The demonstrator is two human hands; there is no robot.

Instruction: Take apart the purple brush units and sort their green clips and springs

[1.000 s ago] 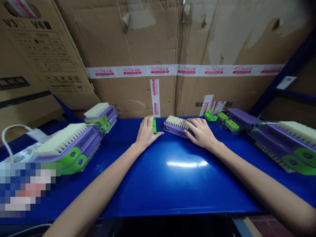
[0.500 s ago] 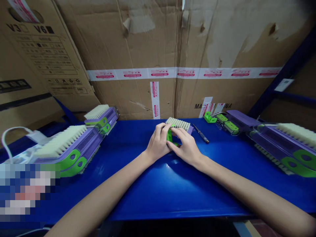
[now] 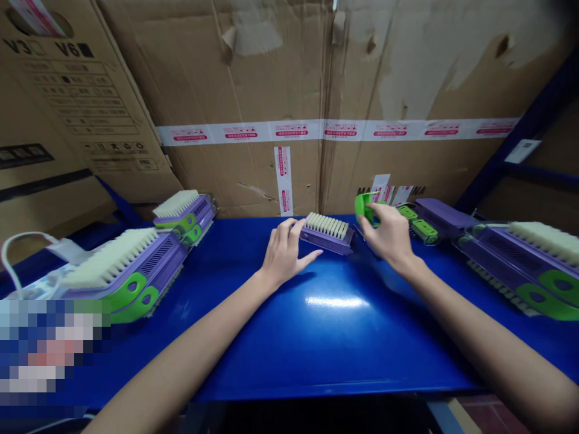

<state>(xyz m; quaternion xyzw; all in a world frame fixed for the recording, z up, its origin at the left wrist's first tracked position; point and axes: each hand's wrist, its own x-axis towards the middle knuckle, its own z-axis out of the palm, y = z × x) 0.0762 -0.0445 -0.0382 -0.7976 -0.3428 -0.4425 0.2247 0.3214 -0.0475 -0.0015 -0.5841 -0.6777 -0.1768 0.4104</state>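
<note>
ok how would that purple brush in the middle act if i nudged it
The purple brush would probably slide rather than roll, given its blocky body. Its casing looks like stiff plastic, so likely rigid; the pale bristle tufts might flex a little.

Worktop point(image 3: 271, 337): glossy, smooth. Board point(image 3: 253, 78) beyond grips: matt cardboard, torn, rough. Brush point(image 3: 328, 233) between grips: plastic body.

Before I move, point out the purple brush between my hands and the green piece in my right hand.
Purple brush point(image 3: 326, 226): head view, on its pale bristles.
Green piece point(image 3: 360, 206): head view, on its left side, clear of the fingers.
</note>
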